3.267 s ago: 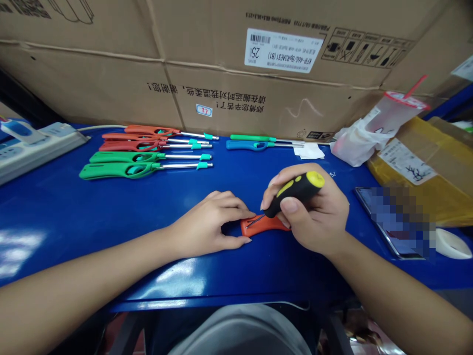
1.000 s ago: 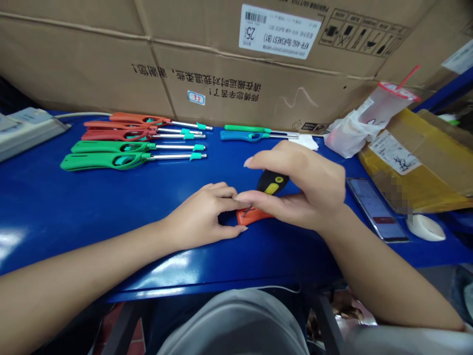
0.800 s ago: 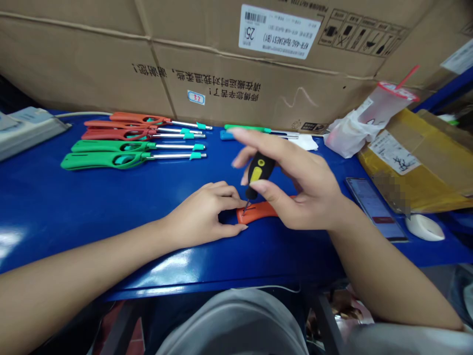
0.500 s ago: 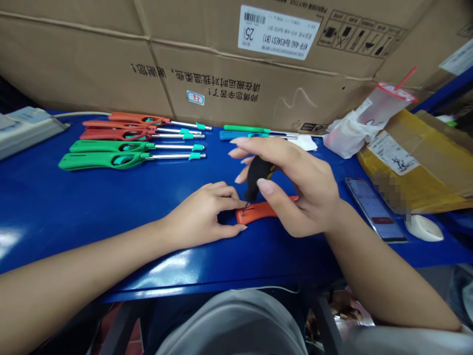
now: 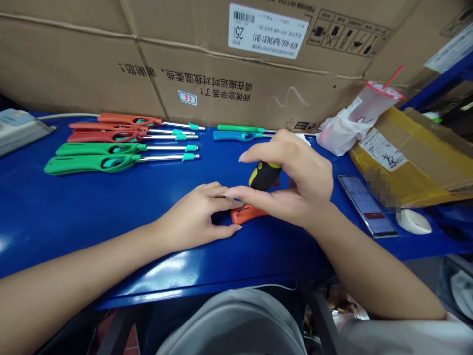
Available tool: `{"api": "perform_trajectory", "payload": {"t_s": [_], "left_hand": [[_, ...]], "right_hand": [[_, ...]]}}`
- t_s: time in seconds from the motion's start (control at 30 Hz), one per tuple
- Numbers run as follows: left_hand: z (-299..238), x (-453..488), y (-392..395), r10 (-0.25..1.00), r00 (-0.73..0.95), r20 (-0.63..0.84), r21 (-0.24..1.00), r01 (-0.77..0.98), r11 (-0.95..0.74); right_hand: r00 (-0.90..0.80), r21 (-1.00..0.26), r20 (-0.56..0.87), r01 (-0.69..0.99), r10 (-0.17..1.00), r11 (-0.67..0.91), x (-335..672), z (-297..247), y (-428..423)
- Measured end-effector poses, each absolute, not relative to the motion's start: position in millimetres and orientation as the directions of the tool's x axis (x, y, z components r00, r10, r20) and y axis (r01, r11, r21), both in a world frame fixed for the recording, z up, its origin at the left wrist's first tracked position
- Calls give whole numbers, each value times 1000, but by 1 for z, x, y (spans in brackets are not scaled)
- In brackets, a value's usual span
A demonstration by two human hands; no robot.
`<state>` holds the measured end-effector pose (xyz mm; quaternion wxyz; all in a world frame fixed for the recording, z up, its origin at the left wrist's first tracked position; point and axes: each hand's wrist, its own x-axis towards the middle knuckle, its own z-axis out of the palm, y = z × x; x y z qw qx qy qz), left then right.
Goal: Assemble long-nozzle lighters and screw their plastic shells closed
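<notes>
An orange lighter handle (image 5: pixel 246 214) lies flat on the blue table (image 5: pixel 111 197), mostly hidden under my hands. My left hand (image 5: pixel 197 214) pinches its left end between thumb and fingers and holds it down. My right hand (image 5: pixel 295 180) is wrapped round a black and yellow screwdriver (image 5: pixel 263 176). The screwdriver's thin tip rests on the orange handle near my left fingertips.
Several orange and green long-nosed lighters (image 5: pixel 118 145) lie in a row at the back left; a green and a blue one (image 5: pixel 240 132) lie behind my hands. Big cardboard boxes (image 5: pixel 207 59) wall the back. A phone (image 5: pixel 365 204), a plastic cup (image 5: pixel 369 101) and a tape roll (image 5: pixel 412 222) are on the right.
My right hand has rolled the screwdriver round between its fingers and closed over it again, with the tip kept on the orange handle. My left hand has stayed in place.
</notes>
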<state>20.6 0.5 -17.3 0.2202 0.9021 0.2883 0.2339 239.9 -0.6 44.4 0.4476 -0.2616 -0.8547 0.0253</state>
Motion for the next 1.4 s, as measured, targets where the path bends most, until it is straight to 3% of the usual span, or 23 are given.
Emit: {"api": "perform_trajectory", "payload": {"t_s": [0.17,0.37,0.53,0.7,0.87,1.07,1.23,1.4], "left_hand": [[-18,20,0,619,725,304,552,396,-734],[-18,20,0,616,729,299,530,410,-742],[-20,20,1,603,729,325,532,386,-753],[-20,20,1,619,723,307,528,412,-743],[-21,20,1,611,723,321,539,391,-746],[-22,20,1,613,727,310,499,424,-756],[-21,20,0,612,721,324,535,394,-747],[-18,22,-2,662,706,252,555,455,-696]], "right_hand": [[-554,-361,687,300,469,883,244,45,-1],[-473,-199,791,400,388,894,243,44,3],[-523,-309,744,284,416,908,243,44,3],[-499,-215,788,326,361,921,242,46,6],[-642,-381,609,279,466,881,246,55,0],[-559,-194,739,358,376,914,245,52,1],[-623,-311,652,298,431,902,246,53,-1],[-573,-107,757,364,313,925,247,51,-1]]}}
